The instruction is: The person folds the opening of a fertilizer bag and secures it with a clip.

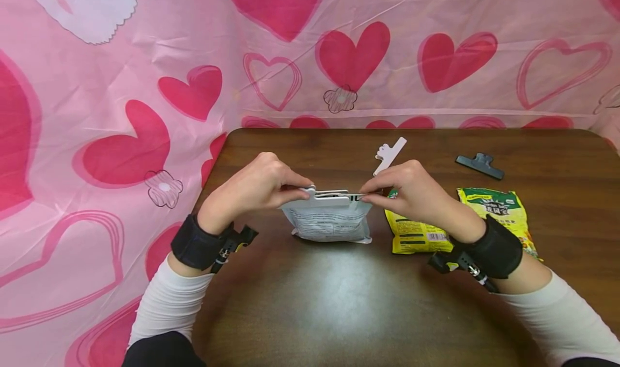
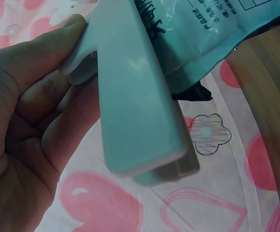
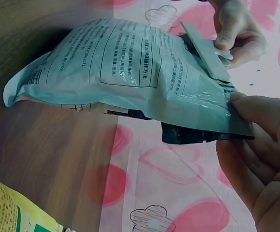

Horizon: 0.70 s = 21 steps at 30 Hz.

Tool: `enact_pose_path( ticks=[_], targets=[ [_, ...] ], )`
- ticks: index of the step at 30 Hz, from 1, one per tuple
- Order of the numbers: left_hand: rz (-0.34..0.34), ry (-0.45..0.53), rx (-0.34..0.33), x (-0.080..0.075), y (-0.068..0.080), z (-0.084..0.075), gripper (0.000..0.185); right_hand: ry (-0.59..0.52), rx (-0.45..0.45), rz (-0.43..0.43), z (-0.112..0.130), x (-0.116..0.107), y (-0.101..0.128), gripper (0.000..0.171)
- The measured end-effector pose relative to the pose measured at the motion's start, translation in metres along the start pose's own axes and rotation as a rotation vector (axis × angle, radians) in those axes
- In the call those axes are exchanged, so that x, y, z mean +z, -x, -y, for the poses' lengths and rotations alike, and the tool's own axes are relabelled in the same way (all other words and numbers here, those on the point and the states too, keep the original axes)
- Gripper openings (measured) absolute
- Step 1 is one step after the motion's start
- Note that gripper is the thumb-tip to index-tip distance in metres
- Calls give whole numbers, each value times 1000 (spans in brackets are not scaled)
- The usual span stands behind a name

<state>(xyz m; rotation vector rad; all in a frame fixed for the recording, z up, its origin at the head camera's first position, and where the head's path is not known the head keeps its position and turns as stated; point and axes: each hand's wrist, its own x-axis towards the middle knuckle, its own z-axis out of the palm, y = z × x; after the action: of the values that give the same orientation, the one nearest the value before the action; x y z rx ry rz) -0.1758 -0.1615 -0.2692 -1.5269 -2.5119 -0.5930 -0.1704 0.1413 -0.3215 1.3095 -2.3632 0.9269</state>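
A white snack bag [image 1: 328,219] stands upright near the middle of the dark wooden desk [image 1: 339,302], its base on the wood and its folded top edge running left to right between the person's two hands. Along that top edge lies a pale sealing clip [image 1: 334,195], its long axis parallel to the edge and to the near side of the desk.

The left hand [image 1: 259,186] pinches the clip's left end, thumb and fingers closed on its handle; the left wrist view shows the clip [image 2: 140,101] angled across the palm with the bag's printed film [image 2: 202,29] caught at its far end. The right hand [image 1: 411,192] pinches the bag's top right corner, fingertips clamped on the film just beside the clip's right end (the right wrist view shows the corner [image 3: 236,121] held between thumb and fingers, the clip [image 3: 205,50] beyond it).

So the clip's handle lies nearer the left hand and the bag's free corner nearer the right.

To the right, a yellow snack bag [image 1: 499,211] lies flat on the desk, partly behind the right wrist. Farther back sit a spare white clip [image 1: 389,154] and a dark clip [image 1: 480,165], well apart from the hands.
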Motion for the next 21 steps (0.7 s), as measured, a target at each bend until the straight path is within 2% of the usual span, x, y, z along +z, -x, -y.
enact_pose_path(
  ticks=[5,21],
  targets=[
    [-1,6,8,1,-4,-2,21,-14,2,18,0,-1,1,25],
    [-4,-1,43,8,-16,-6,20,7,-37,-89,-3,3,4,26]
  ],
)
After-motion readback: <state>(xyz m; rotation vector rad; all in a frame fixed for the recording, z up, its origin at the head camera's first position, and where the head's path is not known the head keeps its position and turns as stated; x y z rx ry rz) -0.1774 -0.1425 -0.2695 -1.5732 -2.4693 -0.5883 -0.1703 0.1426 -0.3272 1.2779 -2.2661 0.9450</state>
